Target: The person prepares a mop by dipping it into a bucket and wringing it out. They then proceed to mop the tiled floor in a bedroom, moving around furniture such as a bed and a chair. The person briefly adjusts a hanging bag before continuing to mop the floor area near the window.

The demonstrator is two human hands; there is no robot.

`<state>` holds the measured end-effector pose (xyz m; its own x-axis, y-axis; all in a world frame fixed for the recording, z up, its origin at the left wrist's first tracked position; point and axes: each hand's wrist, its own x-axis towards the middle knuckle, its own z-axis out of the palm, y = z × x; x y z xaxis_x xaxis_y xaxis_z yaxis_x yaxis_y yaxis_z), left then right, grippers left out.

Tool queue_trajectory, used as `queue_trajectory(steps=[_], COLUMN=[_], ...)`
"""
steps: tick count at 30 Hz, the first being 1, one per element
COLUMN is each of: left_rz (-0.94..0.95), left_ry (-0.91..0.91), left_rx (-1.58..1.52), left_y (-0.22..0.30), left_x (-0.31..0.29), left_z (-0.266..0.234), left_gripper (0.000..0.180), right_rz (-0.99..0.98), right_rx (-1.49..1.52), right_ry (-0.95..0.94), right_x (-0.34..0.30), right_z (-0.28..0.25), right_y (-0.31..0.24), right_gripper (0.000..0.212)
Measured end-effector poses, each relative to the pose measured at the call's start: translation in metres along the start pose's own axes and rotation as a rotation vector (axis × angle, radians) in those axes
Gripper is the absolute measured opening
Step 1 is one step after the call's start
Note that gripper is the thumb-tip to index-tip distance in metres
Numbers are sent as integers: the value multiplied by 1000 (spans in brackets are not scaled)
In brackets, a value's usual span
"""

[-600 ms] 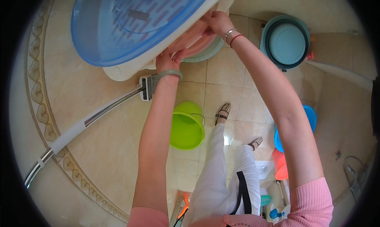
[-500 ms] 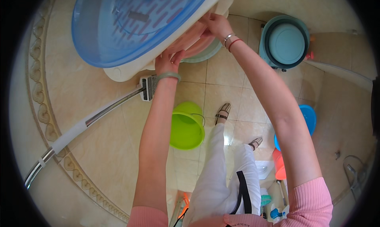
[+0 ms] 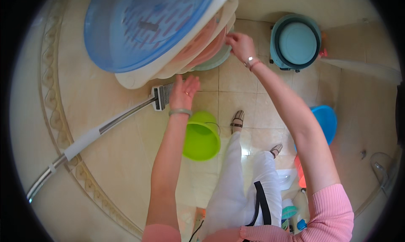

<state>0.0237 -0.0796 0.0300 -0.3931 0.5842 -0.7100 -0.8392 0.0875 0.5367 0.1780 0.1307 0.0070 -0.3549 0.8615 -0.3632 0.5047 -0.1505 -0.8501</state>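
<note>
Several basins stand stacked on a white rack, tilted at the upper left. The front one is a large blue basin (image 3: 112, 35) with a see-through rim. Behind it are pink basins (image 3: 211, 48) and, lowest, a pale green basin (image 3: 215, 61). My left hand (image 3: 184, 92) is open just below the rack's lower edge, fingers spread and holding nothing. At the stack's right side, my right hand (image 3: 241, 45) has loosely bent fingers by the basin rims, with nothing visible in it. Whether its fingertips touch a rim is hard to see.
A lime green bucket (image 3: 202, 140) stands on the tiled floor. A floor squeegee or mop (image 3: 126, 117) leans at the left. A teal basin (image 3: 297, 43) is at the upper right, a blue basin (image 3: 325, 124) lower right. Small bottles and brushes lie near my feet.
Both hands have come away from the pink basin, moving down, the right one also to the right. My left hand's fingers have opened. The pink basin now sits within the stack.
</note>
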Motion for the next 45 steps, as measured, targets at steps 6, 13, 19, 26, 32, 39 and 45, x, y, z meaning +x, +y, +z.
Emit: queue_trajectory(steps=[6, 13, 19, 26, 32, 39, 45], left_rz=[13, 130, 144, 118, 89, 647, 722], left_ry=[-84, -3, -26, -101, 219, 717, 626], left_rx=[-195, -118, -52, -92, -106, 307, 507], left_y=[21, 13, 7, -5, -4, 82, 139], left_x=[46, 64, 62, 60, -12, -68, -96], left_z=[39, 35, 58, 86, -14, -90, -104], left_gripper=[43, 26, 18, 28, 51, 54, 43], right_rz=[-207, -252, -126, -265, 178, 469, -117], right_rx=[-634, -858, -629, -431, 260, 566, 412], right_ry=[188, 243, 351, 484, 64, -351, -379], right_x=[68, 120, 116, 90, -31, -173, -222], right_z=[17, 25, -6, -24, 18, 111, 188], right_y=[-10, -5, -22, 6, 54, 17, -106], right_gripper=[33, 29, 26, 32, 31, 23, 31])
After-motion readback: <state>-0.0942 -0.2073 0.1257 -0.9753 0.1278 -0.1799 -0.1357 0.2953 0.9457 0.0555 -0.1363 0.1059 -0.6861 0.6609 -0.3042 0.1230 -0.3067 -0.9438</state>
